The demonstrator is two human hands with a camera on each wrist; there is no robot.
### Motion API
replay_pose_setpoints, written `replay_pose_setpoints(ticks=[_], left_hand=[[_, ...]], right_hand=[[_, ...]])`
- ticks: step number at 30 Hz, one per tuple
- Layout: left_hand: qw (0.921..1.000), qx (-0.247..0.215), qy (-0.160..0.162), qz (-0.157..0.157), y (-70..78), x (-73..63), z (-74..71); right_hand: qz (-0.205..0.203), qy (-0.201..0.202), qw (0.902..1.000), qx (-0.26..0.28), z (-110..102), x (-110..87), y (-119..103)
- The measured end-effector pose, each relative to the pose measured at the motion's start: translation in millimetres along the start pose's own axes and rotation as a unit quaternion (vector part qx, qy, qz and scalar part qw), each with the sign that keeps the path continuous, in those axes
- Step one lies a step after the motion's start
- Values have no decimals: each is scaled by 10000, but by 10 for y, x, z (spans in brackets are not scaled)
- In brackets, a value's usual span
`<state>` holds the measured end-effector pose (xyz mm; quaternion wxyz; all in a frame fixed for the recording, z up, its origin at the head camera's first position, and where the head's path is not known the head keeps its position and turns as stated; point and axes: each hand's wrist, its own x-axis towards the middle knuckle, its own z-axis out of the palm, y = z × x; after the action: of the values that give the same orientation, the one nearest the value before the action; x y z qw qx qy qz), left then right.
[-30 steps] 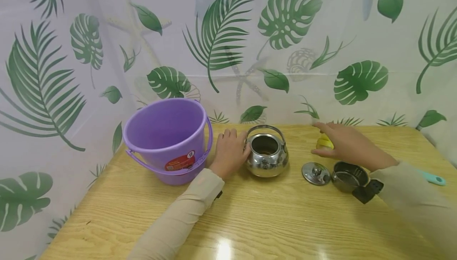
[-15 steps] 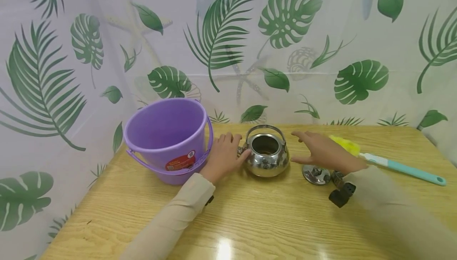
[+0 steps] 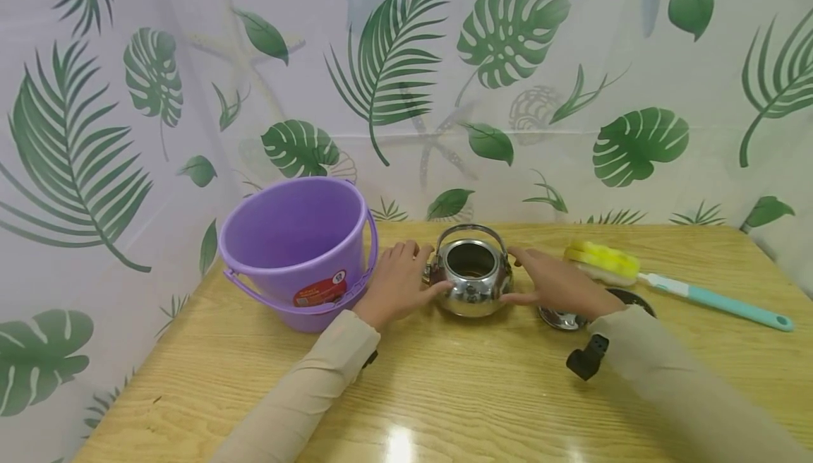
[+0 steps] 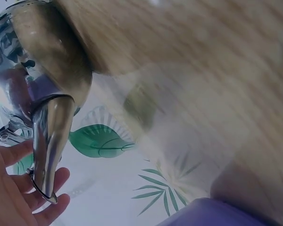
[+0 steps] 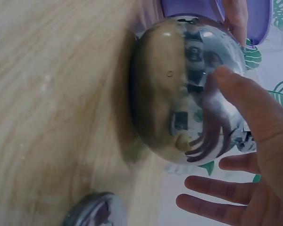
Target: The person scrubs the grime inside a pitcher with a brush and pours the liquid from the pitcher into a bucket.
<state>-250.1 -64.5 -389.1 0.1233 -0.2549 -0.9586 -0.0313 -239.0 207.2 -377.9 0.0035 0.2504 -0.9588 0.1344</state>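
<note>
A shiny steel kettle [image 3: 475, 301] without its lid stands upright on the table, its hoop handle raised. My left hand [image 3: 395, 286] is at the kettle's left side, by the spout [image 4: 52, 141]. In the left wrist view its fingers [image 4: 49, 214] lie loosely extended behind the spout. From the other side my right hand [image 3: 562, 285] reaches the kettle with thumb and fingers spread. The right thumb [image 5: 245, 94] overlaps the steel body in the right wrist view, while the other fingers extend past it. The kettle lid [image 3: 559, 319] lies partly hidden beneath the right hand.
A purple bucket [image 3: 330, 286] stands close to my left hand. Partly hidden behind the right forearm is a dark metal strainer [image 3: 638, 298]. A yellow sponge brush [image 3: 603, 262] with a teal and white handle lies at the right. A leaf-printed sheet [image 3: 406, 61] hangs behind the table.
My right hand has moved left from the sponge brush to the kettle's right side, uncovering the brush. The left hand has shifted slightly away from the kettle's handle and stays by the spout.
</note>
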Motion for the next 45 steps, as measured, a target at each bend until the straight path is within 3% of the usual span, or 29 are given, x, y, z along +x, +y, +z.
replay_pose_setpoints(ticks=[12, 24, 45], left_hand=[[9988, -3, -409, 271, -47, 110, 54], [9970, 424, -225, 605, -38, 207, 49], [9952, 462, -478, 715, -38, 277, 57]], right_hand=[[-96, -96, 9974, 701, 139, 41, -19], [-306, -43, 9941, 1036, 192, 109, 15], [-531, -159, 9816, 1825, 240, 203, 19]])
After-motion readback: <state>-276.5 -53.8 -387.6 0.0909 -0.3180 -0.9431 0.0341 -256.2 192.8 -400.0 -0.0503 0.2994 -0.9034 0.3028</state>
